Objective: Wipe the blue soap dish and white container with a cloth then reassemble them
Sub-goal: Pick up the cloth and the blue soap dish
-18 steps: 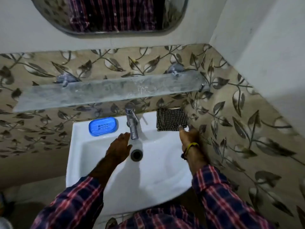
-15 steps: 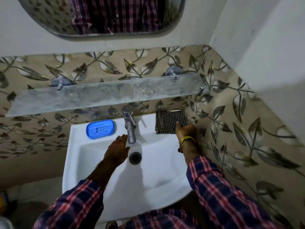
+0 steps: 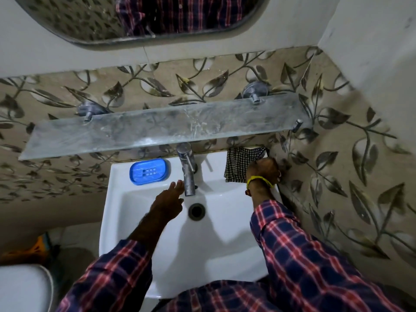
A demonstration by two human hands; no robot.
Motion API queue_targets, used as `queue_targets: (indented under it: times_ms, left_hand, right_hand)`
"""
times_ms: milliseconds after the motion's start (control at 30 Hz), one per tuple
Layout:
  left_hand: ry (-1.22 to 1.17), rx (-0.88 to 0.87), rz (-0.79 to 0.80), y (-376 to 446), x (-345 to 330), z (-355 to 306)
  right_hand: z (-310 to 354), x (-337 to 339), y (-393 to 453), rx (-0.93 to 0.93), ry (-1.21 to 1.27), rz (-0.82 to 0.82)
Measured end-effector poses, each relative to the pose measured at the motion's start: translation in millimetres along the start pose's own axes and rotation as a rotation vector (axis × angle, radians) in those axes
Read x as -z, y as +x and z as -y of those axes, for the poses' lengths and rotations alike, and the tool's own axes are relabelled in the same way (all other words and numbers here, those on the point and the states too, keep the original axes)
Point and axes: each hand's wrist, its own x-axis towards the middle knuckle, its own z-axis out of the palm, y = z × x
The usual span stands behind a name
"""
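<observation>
The blue soap dish [image 3: 148,171] lies on the back left ledge of the white sink [image 3: 126,221]. No separate white container shows. A black-and-white checked cloth [image 3: 236,163] lies on the back right ledge. My right hand [image 3: 263,170], with a yellow band at the wrist, is curled down on the cloth's right part; its fingers are hidden under the back of the hand. My left hand [image 3: 167,199] hovers over the basin with fingers spread and holds nothing. Its fingertips are beside the tap spout, just right of and below the dish.
A metal tap [image 3: 188,172] stands at the ledge's middle, above the drain [image 3: 196,211]. A glass shelf [image 3: 157,129] overhangs the back of the sink, with a mirror [image 3: 157,16] above. A tiled wall closes the right side. A white toilet lid [image 3: 22,287] is at lower left.
My right hand has moved forward from the cloth's front edge onto the cloth and closed on it. My left hand has shifted slightly toward the tap. The view has tilted down.
</observation>
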Motion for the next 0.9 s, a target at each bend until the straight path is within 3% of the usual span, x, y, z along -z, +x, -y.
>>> queue_targets:
  times_ms: [100, 200, 333, 500, 600, 667, 767, 900]
  left_hand:
    - [-0.013, -0.047, -0.004, 0, -1, 6]
    - [-0.057, -0.117, 0.013, -3, 6, 14]
    - [-0.108, -0.186, -0.224, -20, 15, 29]
    - [-0.334, -0.298, -0.594, -41, 18, 60]
    - [-0.385, -0.328, -0.734, -43, 23, 83]
    - [-0.429, -0.329, -0.734, -37, 27, 101]
    - [-0.541, -0.268, -0.606, -15, 38, 127]
    - [-0.696, -0.271, -0.406, 8, 51, 144]
  right_hand:
    - [0, -4, 5, -0.091, 0.441, 0.041]
    - [-6, 5, -1, -0.123, 0.873, 0.272]
    - [-18, 25, -22, -0.148, 0.981, 0.468]
    - [-25, 42, -76, -0.121, 0.945, 0.369]
    - [-25, 46, -110, -0.066, 0.938, 0.365]
    - [-24, 45, -128, -0.090, 0.962, 0.360]
    - [-19, 38, -152, -0.187, 1.020, 0.378]
    - [-11, 26, -183, -0.362, 1.063, 0.540]
